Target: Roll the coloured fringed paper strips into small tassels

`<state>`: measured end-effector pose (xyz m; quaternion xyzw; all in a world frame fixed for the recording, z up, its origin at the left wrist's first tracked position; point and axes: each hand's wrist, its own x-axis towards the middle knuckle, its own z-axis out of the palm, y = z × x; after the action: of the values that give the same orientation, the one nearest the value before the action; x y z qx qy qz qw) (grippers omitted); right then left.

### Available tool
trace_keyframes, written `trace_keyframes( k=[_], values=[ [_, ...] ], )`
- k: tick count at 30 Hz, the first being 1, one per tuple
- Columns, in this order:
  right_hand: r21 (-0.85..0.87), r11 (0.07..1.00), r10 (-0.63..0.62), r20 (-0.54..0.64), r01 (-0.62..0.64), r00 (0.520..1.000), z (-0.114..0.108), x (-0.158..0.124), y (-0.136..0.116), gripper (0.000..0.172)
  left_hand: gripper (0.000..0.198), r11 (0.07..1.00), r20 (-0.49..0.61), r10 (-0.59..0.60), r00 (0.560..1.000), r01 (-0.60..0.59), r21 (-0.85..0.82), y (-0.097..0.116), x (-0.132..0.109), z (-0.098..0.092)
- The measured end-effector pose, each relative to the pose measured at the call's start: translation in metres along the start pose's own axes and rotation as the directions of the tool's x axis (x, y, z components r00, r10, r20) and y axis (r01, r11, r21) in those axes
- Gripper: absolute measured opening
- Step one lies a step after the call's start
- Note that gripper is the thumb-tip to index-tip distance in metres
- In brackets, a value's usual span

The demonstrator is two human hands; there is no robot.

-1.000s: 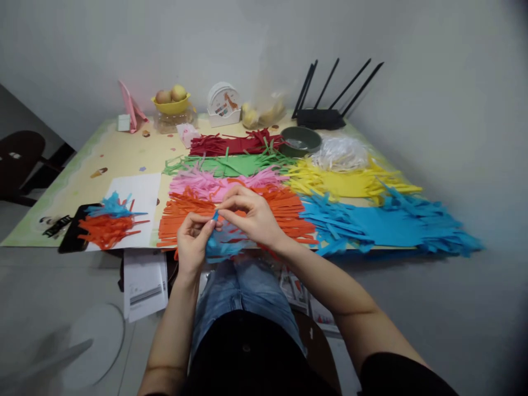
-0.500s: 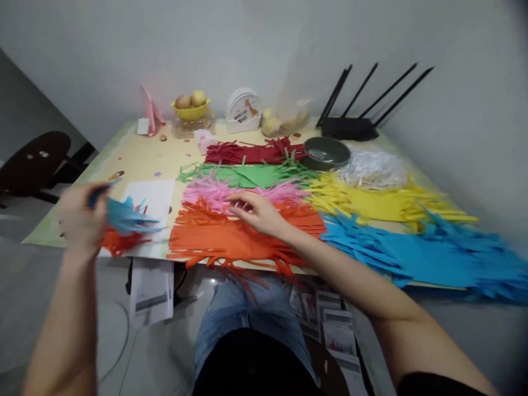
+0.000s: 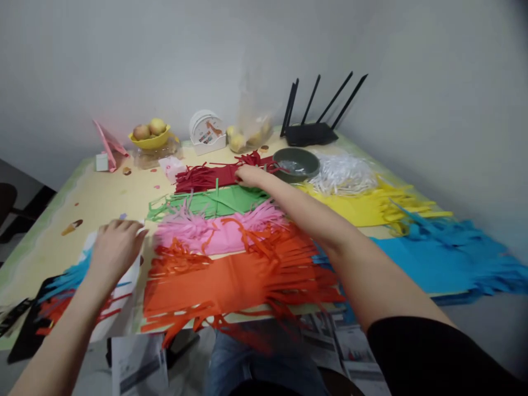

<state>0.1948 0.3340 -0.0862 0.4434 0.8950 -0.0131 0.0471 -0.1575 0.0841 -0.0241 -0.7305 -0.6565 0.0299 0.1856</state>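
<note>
My right hand [image 3: 249, 176] reaches to the far row, its fingers closed and bent down on a dark red fringed paper sheet [image 3: 225, 175]. Below its forearm lie a green fringed sheet [image 3: 231, 201], a pink one [image 3: 225, 234] and an orange one [image 3: 206, 280] in rows. My left hand [image 3: 119, 245] hovers palm down near a white paper sheet [image 3: 134, 269], fingers loosely bent, thumb apart, nothing seen in it. Blue strips [image 3: 72, 278] and red-orange strips [image 3: 58, 308] lie partly behind the left wrist.
Yellow fringed paper [image 3: 358, 209] and blue fringed paper [image 3: 416, 264] spread to the right. Behind stand a dark green bowl [image 3: 296, 165], white shredded strips [image 3: 346, 173], a black router [image 3: 311, 135], a white coaster holder [image 3: 209, 144] and a yellow fruit bowl [image 3: 150, 142].
My left hand has come down from the raised blue strips and let them go over the white sheet. My right hand has moved from the pink and orange rows to the dark red sheet.
</note>
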Motion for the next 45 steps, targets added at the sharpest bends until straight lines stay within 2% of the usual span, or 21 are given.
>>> trace_keyframes(
  k=[2,3,4,7,9,12,16,19,23,32,37,39,43,45],
  values=[
    [-0.003,1.000,0.013,0.028,-0.013,1.000,0.004,0.008,0.004,0.032,0.035,0.994,0.062,0.101,0.993,-0.098,-0.049,0.039,0.057,-0.012],
    [0.003,1.000,0.022,0.029,-0.023,0.999,0.006,0.010,0.006,0.032,0.032,0.980,0.098,0.161,0.982,-0.147,-0.135,0.059,0.087,-0.013],
    [0.007,1.000,0.028,0.031,-0.028,0.999,0.007,0.012,0.007,0.032,0.030,0.951,0.129,0.218,0.967,-0.180,-0.252,0.079,0.116,-0.009],
    [0.020,0.999,0.045,0.024,-0.045,0.999,0.008,0.013,0.013,0.030,0.032,0.895,0.120,0.302,0.946,-0.238,-0.377,0.130,0.192,0.018],
    [0.031,0.998,0.059,0.016,-0.059,0.998,0.008,0.012,0.017,0.029,0.032,0.864,0.111,0.329,0.938,-0.252,-0.435,0.154,0.227,0.040],
    [0.058,0.996,0.068,-0.003,-0.068,0.998,0.007,0.013,0.023,0.029,0.033,0.832,0.128,0.344,0.930,-0.239,-0.501,0.174,0.257,0.066],
    [0.096,0.993,0.067,-0.011,-0.066,0.998,0.007,0.016,0.031,0.025,0.026,0.826,0.184,0.321,0.929,-0.179,-0.534,0.182,0.274,0.078],
    [0.115,0.991,0.066,-0.009,-0.065,0.998,0.007,0.019,0.035,0.023,0.022,0.815,0.234,0.315,0.920,-0.135,-0.564,0.180,0.281,0.077],
    [0.130,0.989,0.069,-0.008,-0.068,0.998,0.008,0.023,0.039,0.022,0.025,0.799,0.270,0.302,0.914,-0.088,-0.595,0.177,0.288,0.073],
    [0.158,0.984,0.084,0.010,-0.085,0.996,0.007,0.025,0.042,0.020,0.023,0.807,0.257,0.241,0.936,-0.046,-0.589,0.176,0.298,0.074],
    [0.189,0.978,0.092,0.014,-0.093,0.996,0.003,0.023,0.042,0.034,0.019,0.821,0.261,0.234,0.937,-0.046,-0.569,0.177,0.300,0.073],
    [0.205,0.974,0.093,0.009,-0.093,0.996,0.002,0.023,0.044,0.033,0.020,0.829,0.266,0.236,0.935,-0.050,-0.557,0.178,0.300,0.073],
    [0.211,0.972,0.111,-0.040,-0.100,0.993,0.002,0.018,0.044,0.019,0.018,0.852,0.248,0.222,0.943,-0.064,-0.519,0.181,0.298,0.072],
    [0.209,0.971,0.139,-0.109,-0.114,0.984,0.003,0.012,0.036,0.024,0.019,0.865,0.219,0.198,0.955,-0.066,-0.497,0.184,0.296,0.073]
  ],
)
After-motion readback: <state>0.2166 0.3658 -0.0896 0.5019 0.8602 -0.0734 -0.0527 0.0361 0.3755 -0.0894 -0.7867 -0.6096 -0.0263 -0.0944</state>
